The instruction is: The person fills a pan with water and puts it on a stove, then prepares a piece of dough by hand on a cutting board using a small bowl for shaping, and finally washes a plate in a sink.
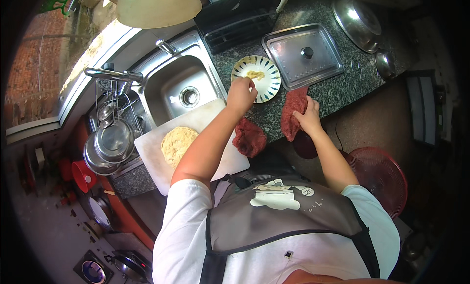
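My left hand [241, 95] is over the near left part of a white plate with a dark leaf pattern [272, 80]. Its fingers are curled, and whether they pinch anything cannot be seen. A small yellowish lump [256, 75] lies on the plate just beyond the fingertips. My right hand [309, 114] grips a red textured cloth [293, 109] at the counter's front edge. A second red cloth [251, 137] lies at the right edge of a white cutting board [229, 157]. On the board rests a round, flat piece of pale dough [178, 144], partly behind my left forearm.
A steel sink [172, 82] with a faucet [114, 74] is beyond the board. Steel pots [114, 140] stand in a rack at left. A rectangular metal tray with a knobbed lid [303, 58] lies right of the plate, with steel bowls [358, 25] farther right.
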### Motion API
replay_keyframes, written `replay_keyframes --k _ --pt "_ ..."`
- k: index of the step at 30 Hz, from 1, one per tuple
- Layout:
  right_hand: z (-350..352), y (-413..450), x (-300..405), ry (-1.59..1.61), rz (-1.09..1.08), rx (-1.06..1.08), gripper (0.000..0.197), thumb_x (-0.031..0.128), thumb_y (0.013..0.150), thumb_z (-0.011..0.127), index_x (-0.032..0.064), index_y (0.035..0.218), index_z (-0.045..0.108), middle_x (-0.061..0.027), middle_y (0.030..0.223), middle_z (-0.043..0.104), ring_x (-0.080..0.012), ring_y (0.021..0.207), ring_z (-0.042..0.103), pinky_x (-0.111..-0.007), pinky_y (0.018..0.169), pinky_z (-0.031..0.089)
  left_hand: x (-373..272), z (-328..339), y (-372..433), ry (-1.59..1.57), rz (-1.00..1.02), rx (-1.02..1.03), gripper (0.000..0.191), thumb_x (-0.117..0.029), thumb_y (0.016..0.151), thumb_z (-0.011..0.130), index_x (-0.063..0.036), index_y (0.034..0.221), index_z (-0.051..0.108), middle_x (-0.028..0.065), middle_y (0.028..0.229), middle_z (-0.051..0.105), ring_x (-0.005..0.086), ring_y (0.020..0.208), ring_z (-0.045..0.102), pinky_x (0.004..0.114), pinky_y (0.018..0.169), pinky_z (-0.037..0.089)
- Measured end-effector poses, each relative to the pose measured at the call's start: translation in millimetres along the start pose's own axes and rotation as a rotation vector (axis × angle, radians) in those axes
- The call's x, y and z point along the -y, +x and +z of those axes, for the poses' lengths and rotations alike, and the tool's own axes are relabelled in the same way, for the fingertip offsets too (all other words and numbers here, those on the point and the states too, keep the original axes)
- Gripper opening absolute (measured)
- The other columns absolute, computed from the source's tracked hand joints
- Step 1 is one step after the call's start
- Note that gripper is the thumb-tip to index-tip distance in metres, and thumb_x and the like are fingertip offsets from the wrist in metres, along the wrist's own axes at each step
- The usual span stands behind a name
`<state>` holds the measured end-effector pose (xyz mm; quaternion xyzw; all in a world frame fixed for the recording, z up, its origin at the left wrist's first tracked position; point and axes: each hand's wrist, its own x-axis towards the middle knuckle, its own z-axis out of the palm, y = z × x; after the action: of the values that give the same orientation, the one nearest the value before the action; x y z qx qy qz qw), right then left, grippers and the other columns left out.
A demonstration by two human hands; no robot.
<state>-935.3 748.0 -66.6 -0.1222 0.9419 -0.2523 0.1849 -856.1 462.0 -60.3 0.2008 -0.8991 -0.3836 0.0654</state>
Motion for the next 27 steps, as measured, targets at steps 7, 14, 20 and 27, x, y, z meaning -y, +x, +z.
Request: replay_keyframes --k 7,14,20,27 --pt "-18.3 16.3 17.3 -0.058 -0.243 -0.134 0.076 0.019 0.077 0.079 0.0065 0.144 0.044 -0.0232 0.140 0.041 -0.0436 0.131 0.039 -0.050 0.112 0.034 16.4 32.5 79.0 0.593 0.224 0.104 0.026 -0.017 0.074 0.073 -0.0076 0.098 0.071 0.0101 0.114 0.063 0.0307 0.113 0.056 0.041 0.093 0.051" --pt "-23.6 40.3 14.0 0.064 -0.299 -0.106 0.075 0.015 0.077 0.077 0.0057 0.143 0.044 -0.0238 0.139 0.041 -0.0440 0.130 0.041 -0.050 0.112 0.034 25.1 36.2 77.9 0.495 0.274 -0.013 0.016 -0.018 0.074 0.071 -0.0090 0.087 0.072 0.0097 0.100 0.066 0.0301 0.105 0.059 0.040 0.090 0.051" --pt "-27.4 48.7 12.4 0.080 -0.319 -0.103 0.074 0.015 0.077 0.076 0.0046 0.143 0.043 -0.0234 0.139 0.041 -0.0437 0.129 0.042 -0.049 0.111 0.035 18.7 9.1 59.4 0.282 0.216 -0.025 0.008 -0.013 0.073 0.069 -0.0071 0.079 0.068 0.0113 0.092 0.065 0.0324 0.094 0.058 0.041 0.085 0.051" --pt "-16.1 54.4 29.1 0.079 -0.352 -0.084 0.075 0.016 0.077 0.077 0.0055 0.143 0.044 -0.0225 0.138 0.043 -0.0427 0.129 0.042 -0.049 0.111 0.035 16.9 -22.5 5.1 0.094 0.149 -0.233 0.016 -0.008 0.074 0.072 -0.0071 0.088 0.065 0.0108 0.095 0.063 0.0325 0.094 0.057 0.042 0.083 0.049"
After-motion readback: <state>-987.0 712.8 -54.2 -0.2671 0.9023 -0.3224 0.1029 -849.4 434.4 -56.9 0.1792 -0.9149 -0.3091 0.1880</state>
